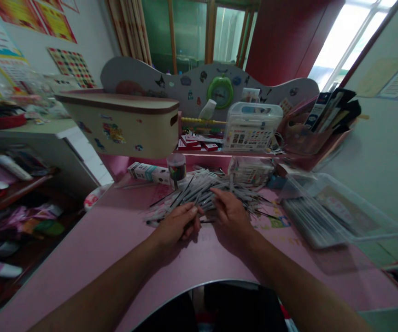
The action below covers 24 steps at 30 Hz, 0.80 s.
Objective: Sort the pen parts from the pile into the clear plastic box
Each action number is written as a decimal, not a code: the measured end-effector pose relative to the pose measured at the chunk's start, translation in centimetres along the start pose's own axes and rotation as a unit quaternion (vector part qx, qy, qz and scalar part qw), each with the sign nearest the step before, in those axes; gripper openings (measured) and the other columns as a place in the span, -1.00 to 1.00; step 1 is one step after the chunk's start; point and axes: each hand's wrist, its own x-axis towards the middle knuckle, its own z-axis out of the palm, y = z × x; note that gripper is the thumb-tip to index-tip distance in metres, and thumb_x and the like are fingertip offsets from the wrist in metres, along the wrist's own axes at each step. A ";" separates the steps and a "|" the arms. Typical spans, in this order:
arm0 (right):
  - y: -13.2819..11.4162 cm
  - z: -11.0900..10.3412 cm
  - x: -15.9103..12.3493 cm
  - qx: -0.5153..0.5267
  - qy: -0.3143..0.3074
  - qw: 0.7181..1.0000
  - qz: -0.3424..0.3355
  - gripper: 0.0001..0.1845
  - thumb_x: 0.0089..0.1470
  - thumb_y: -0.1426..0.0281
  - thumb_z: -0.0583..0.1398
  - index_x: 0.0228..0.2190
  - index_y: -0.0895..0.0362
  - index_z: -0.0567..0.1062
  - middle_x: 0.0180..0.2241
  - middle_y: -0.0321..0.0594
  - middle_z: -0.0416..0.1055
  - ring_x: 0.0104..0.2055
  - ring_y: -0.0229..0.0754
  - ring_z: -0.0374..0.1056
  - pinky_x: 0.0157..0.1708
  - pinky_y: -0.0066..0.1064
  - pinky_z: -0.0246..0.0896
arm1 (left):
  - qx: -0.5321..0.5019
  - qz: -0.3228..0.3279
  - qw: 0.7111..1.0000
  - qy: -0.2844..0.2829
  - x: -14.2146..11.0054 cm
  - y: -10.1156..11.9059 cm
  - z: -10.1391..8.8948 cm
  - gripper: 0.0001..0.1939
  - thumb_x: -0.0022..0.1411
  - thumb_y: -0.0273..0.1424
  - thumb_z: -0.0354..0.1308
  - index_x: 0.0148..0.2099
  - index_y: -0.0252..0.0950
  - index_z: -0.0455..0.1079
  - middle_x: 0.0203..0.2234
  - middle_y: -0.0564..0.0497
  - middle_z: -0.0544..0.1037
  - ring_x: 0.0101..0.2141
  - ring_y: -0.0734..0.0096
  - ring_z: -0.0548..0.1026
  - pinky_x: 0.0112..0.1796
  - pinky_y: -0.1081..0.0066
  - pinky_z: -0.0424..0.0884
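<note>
A loose pile of thin, pale, pen-like sticks [201, 186], some with dark ends, spreads over the pink desk [116, 249]. At the pile's front edge, my left hand [178, 223] is closed, its thumb pressed against curled fingers. Whatever it may pinch is too small to make out. My right hand [232, 216] reaches over the near right side of the pile with its index finger stretched onto the sticks. Its other fingers bend loosely and seem to hold nothing. A small clear cup [177, 169] stands behind the pile, left of centre.
At the right lies a clear plastic box [344, 212] with flat contents. Behind the pile are a long printed carton [149, 173] and a clear case [250, 170]. The shelf above bears a cream bin [126, 127], a handled marker case [252, 127] and a green clock [219, 92].
</note>
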 end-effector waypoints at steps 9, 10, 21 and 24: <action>-0.4 -0.9 0.8 0.442 0.006 0.839 0.317 -0.69 0.01 0.27 0.32 -0.21 0.04 0.41 -0.28 -0.26 0.53 -0.42 -0.21 0.43 -0.46 -0.31 0.45 | 0.003 -0.008 0.998 -0.057 -0.7 -0.7 1.0 -0.75 0.36 -0.19 0.08 -0.16 -0.28 0.42 -0.68 0.17 0.28 -0.71 0.61 0.06 -0.66 0.57 0.14; -0.5 -0.9 0.8 0.453 0.011 0.832 0.320 -0.69 0.01 0.26 0.32 -0.22 0.04 0.39 -0.28 -0.26 0.53 -0.44 -0.24 0.41 -0.49 -0.35 0.44 | 0.005 -0.009 0.998 -0.060 -0.8 -0.7 1.1 -0.74 0.37 -0.19 0.08 -0.16 -0.28 0.42 -0.69 0.18 0.26 -0.71 0.60 0.06 -0.66 0.56 0.14; 0.1 -0.6 0.5 0.431 -0.040 0.868 0.245 -0.73 0.06 0.22 0.31 -0.25 0.05 0.41 -0.29 -0.23 0.55 -0.44 -0.27 0.37 -0.50 -0.43 0.39 | 0.018 0.000 0.997 -0.069 -0.8 -0.9 1.3 -0.75 0.33 -0.18 0.11 -0.21 -0.29 0.36 -0.68 0.23 0.16 -0.66 0.59 0.05 -0.62 0.54 0.00; 0.2 -0.5 0.3 0.405 -0.043 0.886 0.222 -0.78 0.11 0.24 0.26 -0.25 0.05 0.40 -0.32 -0.26 0.50 -0.41 -0.25 0.38 -0.47 -0.44 0.34 | 0.041 0.015 0.998 -0.047 -0.8 -1.1 1.4 -0.77 0.32 -0.20 0.12 -0.21 -0.28 0.36 -0.62 0.19 0.24 -0.62 0.56 0.13 -0.59 0.52 0.04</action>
